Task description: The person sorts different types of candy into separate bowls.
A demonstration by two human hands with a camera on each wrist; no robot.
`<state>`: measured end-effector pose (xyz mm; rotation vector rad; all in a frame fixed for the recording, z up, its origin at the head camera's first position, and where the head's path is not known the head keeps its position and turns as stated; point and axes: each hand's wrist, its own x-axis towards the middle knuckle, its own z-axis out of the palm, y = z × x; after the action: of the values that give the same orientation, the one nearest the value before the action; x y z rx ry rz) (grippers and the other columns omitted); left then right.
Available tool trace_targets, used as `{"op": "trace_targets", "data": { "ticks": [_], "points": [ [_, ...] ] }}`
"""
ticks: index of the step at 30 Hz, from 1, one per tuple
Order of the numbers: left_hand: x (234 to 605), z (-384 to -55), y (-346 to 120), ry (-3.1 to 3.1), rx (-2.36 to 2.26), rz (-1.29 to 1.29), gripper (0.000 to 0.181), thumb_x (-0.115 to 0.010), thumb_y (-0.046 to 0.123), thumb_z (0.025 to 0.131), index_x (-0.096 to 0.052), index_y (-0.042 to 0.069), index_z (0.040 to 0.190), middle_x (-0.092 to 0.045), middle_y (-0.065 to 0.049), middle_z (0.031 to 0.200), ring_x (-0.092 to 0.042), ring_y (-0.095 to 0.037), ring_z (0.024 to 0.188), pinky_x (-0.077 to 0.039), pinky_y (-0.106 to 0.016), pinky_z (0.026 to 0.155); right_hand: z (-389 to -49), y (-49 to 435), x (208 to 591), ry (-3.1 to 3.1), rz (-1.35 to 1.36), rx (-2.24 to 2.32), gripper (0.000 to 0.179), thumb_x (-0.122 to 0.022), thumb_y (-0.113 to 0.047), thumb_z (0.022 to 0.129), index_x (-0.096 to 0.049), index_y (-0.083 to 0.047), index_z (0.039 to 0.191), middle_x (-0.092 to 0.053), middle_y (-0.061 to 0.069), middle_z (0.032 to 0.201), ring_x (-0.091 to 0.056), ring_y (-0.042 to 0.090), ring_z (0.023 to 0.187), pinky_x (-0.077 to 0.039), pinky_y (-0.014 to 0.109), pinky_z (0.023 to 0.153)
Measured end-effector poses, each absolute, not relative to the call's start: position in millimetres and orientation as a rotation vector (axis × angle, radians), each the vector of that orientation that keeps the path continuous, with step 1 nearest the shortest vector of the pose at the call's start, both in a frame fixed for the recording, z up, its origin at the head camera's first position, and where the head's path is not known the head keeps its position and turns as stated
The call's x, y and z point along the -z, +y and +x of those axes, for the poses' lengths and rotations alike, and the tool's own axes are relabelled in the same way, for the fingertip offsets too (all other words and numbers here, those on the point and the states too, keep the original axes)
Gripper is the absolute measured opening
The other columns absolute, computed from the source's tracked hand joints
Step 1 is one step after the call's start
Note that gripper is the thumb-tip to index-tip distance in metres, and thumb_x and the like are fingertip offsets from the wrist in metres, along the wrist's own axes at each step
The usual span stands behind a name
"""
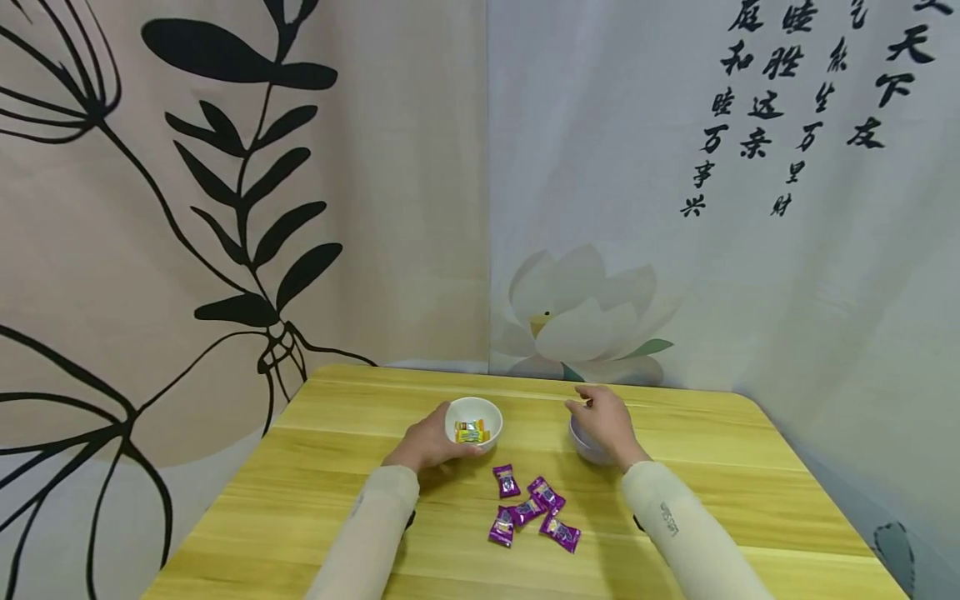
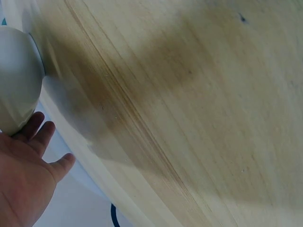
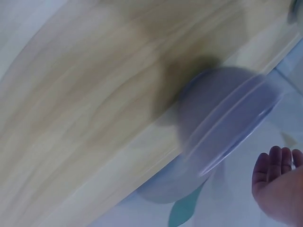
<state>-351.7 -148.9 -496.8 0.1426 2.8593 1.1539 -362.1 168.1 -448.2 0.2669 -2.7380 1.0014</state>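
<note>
My left hand (image 1: 432,437) holds a white bowl (image 1: 491,410) from its left side, thumb at the front and fingers round the far side. Inside that bowl lie yellow-wrapped candies (image 1: 472,432). The left wrist view has the left hand (image 2: 26,175) against the underside of the bowl (image 2: 19,75). Over a lavender bowl (image 1: 587,450) hovers my right hand (image 1: 609,423), fingers loosely extended. In the right wrist view, the right hand (image 3: 279,184) is apart from the lavender bowl's rim (image 3: 241,142). The inside of the lavender bowl is hidden.
Several purple-wrapped candies (image 1: 527,510) lie in a loose group on the wooden table (image 1: 420,550), between the forearms and nearer than both bowls. Behind the table's far edge hangs a printed curtain (image 1: 420,208) with plant, lotus and writing motifs.
</note>
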Motion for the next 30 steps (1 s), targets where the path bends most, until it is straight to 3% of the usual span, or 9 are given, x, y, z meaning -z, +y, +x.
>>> {"op": "trace_targets", "data": {
  "ticks": [9,13,21,25,30],
  "points": [
    [495.6,-350.2,-148.6,2.861,-1.147,0.128,0.106,-0.088,0.058,0.064,-0.039,0.013,0.147,-0.06,-0.006,0.126,-0.057,-0.026,0.107,-0.045,-0.052,0.098,-363.7,214.0,457.6,-2.793,0.275,-0.961,0.059,-0.066,-0.033,0.096,-0.052,0.006,0.138,-0.054,0.027,0.135,-0.054,0.044,0.12,-0.043,0.057,0.099],
    [493.9,-348.4,-148.1,2.864,-1.148,0.132,0.105,-0.088,0.056,0.065,-0.039,0.012,0.147,-0.06,-0.006,0.125,-0.057,-0.026,0.107,-0.045,-0.052,0.098,-365.9,233.2,467.6,-2.832,0.306,-0.943,0.073,-0.069,-0.041,0.092,-0.047,0.009,0.14,-0.048,0.031,0.139,-0.045,0.048,0.128,-0.037,0.06,0.105],
    [495.6,-351.1,-147.4,2.892,-1.103,0.165,0.103,-0.088,0.055,0.066,-0.039,0.012,0.146,-0.06,-0.005,0.125,-0.057,-0.024,0.107,-0.046,-0.049,0.098,-364.9,251.4,488.7,-2.947,0.281,-1.098,0.113,-0.078,-0.051,0.081,-0.017,0.013,0.151,-0.027,0.037,0.149,-0.032,0.053,0.135,-0.029,0.064,0.108],
    [496.4,-352.0,-148.1,2.891,-1.106,0.162,0.102,-0.088,0.055,0.066,-0.04,0.013,0.146,-0.06,-0.005,0.125,-0.057,-0.024,0.106,-0.046,-0.049,0.097,-362.4,250.5,494.9,-2.969,0.262,-1.198,0.119,-0.079,-0.052,0.079,-0.01,0.011,0.153,-0.017,0.037,0.153,-0.025,0.054,0.138,-0.024,0.066,0.11],
    [495.7,-351.4,-148.2,2.877,-1.12,0.159,0.103,-0.088,0.056,0.066,-0.039,0.013,0.147,-0.06,-0.005,0.126,-0.057,-0.025,0.107,-0.045,-0.05,0.098,-360.7,249.0,500.3,-2.965,0.296,-1.238,0.124,-0.082,-0.051,0.075,-0.006,0.009,0.153,-0.016,0.037,0.154,-0.026,0.054,0.138,-0.024,0.066,0.11]
  ]
}}
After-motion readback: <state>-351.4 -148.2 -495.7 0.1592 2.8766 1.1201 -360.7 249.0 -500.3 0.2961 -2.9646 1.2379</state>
